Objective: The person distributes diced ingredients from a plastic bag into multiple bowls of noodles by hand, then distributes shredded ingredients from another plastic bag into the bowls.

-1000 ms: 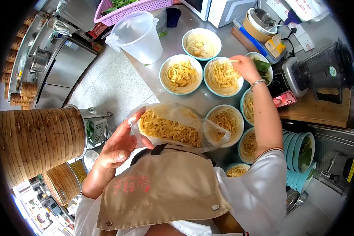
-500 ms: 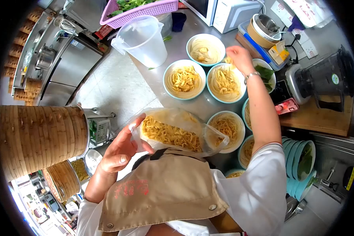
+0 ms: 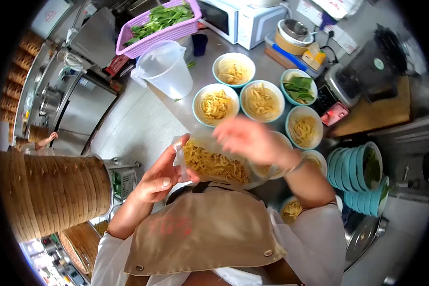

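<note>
My left hand (image 3: 164,174) grips the edge of a clear plastic bag (image 3: 257,179) full of yellow strips (image 3: 212,162), held against the apron. Above the bag's upper edge, my right hand (image 3: 248,138) is blurred by motion, its fingers pointing left; whether it holds anything is hidden. Beyond it stand three bowls of pale noodles topped with yellow strips: a back bowl (image 3: 233,69), a left bowl (image 3: 215,105) and a right bowl (image 3: 262,101). Another such bowl (image 3: 303,127) stands right of my right hand, and more are partly covered by my forearm.
A clear jug (image 3: 166,69) and a purple basket of greens (image 3: 162,29) stand at the back left. To the right are a bowl of leaves (image 3: 298,87), a phone (image 3: 334,114), a blender (image 3: 367,71) and stacked bowls (image 3: 350,167). Bamboo steamers (image 3: 55,193) rise at left.
My right hand has come back from the far bowls to above the bag. The back bowl now shows more yellow strips. The view has shifted, and another person's arm appears at far left.
</note>
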Demonstrator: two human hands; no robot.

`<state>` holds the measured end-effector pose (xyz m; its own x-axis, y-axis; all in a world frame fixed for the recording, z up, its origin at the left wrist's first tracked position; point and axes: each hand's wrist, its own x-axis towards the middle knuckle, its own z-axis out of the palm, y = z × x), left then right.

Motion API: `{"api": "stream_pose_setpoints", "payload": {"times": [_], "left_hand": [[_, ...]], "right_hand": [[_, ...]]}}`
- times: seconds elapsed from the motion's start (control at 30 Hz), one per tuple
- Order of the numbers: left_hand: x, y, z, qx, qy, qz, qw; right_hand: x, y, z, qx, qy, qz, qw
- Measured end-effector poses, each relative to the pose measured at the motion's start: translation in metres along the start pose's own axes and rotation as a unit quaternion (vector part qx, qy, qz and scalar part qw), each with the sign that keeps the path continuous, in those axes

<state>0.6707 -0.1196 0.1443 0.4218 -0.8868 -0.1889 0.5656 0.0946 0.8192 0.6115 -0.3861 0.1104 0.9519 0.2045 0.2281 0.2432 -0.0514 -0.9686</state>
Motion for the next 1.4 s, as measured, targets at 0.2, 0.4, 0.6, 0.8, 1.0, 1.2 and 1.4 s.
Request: {"api": "stream_pose_setpoints", "payload": {"times": [0.2,0.4,0.6,0.8,1.0,1.2,1.4], "left_hand": [[0.005,0.004,-0.006,-0.021,-0.094,0.033,0.995],[-0.001,0.003,-0.026,-0.015,-0.115,0.025,0.993],[-0.010,0.003,-0.048,-0.015,-0.126,0.015,0.992],[-0.014,-0.001,-0.048,-0.061,-0.219,-0.021,0.974],[-0.012,0.010,-0.063,0.017,-0.149,-0.010,0.989],[-0.007,0.008,-0.067,0.045,-0.109,-0.015,0.993],[-0.003,0.009,-0.049,0.017,-0.122,-0.025,0.992]], "right_hand": [[-0.054,0.112,0.104,-0.502,-0.051,0.223,0.834],[-0.074,0.152,0.125,-0.506,-0.038,0.315,0.802],[-0.065,0.177,0.118,-0.462,-0.036,0.331,0.822],[-0.035,0.164,0.179,-0.571,0.160,0.106,0.799],[-0.022,0.196,0.165,-0.497,0.051,0.281,0.819],[-0.012,0.105,0.113,-0.219,0.227,0.290,0.903],[-0.010,0.167,0.158,-0.518,0.135,0.144,0.832]]}}
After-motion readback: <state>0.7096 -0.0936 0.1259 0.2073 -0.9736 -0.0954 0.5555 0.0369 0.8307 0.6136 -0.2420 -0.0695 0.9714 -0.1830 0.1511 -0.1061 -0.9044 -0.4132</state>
